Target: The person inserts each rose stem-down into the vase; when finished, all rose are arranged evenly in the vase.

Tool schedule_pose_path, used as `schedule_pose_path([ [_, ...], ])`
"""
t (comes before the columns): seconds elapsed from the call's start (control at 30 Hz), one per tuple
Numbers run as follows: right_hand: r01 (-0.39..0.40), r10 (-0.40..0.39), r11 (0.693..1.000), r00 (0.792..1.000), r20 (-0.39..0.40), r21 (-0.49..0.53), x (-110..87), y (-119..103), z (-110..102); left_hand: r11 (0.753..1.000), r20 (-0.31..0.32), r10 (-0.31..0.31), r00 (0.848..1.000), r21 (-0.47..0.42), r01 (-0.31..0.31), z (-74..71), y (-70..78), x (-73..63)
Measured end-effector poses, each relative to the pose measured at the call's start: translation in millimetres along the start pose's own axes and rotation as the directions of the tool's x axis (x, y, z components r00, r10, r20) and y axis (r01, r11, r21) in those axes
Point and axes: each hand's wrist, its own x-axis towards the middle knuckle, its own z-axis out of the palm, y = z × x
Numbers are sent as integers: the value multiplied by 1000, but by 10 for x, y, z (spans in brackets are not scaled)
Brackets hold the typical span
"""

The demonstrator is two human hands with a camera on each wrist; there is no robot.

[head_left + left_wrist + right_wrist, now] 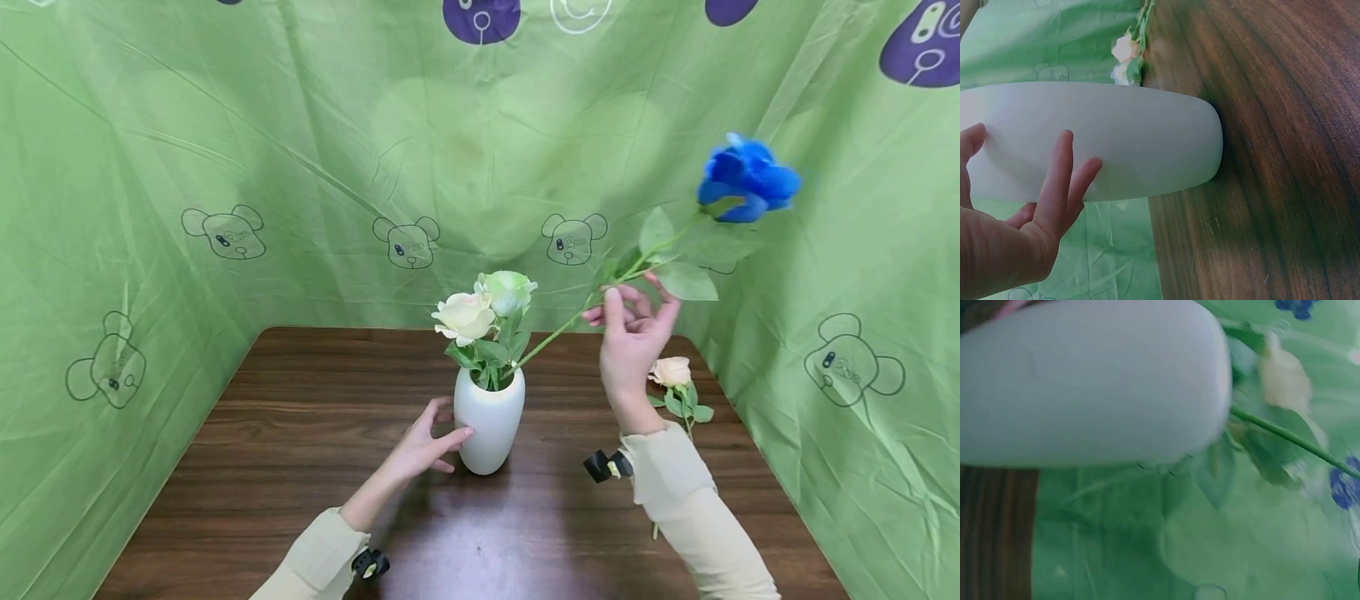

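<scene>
A white vase (489,425) stands upright on the table, with a cream rose (463,318) and a pale green-white rose (507,292) in its mouth. My left hand (423,442) holds the vase lightly at its left side, fingers spread along its wall in the left wrist view. Up and to the right, my right hand (633,329) pinches the stem of a blue rose (746,183) just below its leaves. That stem slants down to the vase's mouth, its lower end hidden among the other leaves. The right wrist view shows the stem (1291,436) crossing beside the rim.
A peach rose (671,372) lies on the dark wooden table (300,400) at the right, its stem partly hidden by my right forearm. Green printed cloth (322,167) walls the table at the back and both sides.
</scene>
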Motion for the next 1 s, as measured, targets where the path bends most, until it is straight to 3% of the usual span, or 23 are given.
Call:
schedule_pose_path([
  [0.17, -2, 19, 997, 977, 211, -79, -256, 20, 135, 1000, 6, 4, 1000, -1, -4, -1, -2, 1],
  [0.27, 41, 2, 989, 958, 288, -145, -359, 33, 186, 1000, 6, 5, 1000, -1, -5, 0, -8, 1],
  [0.4, 144, -57, 960, 939, 339, -238, -356, 74, 194, 1000, 7, 3, 1000, -2, -3, -3, -13, 0],
  [0.5, 241, -111, 931, 903, 414, -275, -330, 99, 197, 1000, 6, -1, 1000, -1, 1, -6, -3, -3],
  [0.63, 345, -189, 907, 845, 501, -241, -323, 117, 240, 1000, 10, -4, 1000, -4, 4, -9, -2, 4],
  [0.73, 378, -217, 896, 829, 516, -232, -319, 119, 286, 1000, 13, -4, 1000, -8, 4, -6, -15, 9],
  [0.87, 358, -150, 890, 816, 558, -283, -279, 69, 370, 1000, 15, -2, 1000, -3, 2, -3, -11, 10],
  [1.0, 252, -20, 914, 812, 583, -319, -260, 12, 467, 1000, 23, 3, 1000, 1, -3, -6, 5, 8],
])
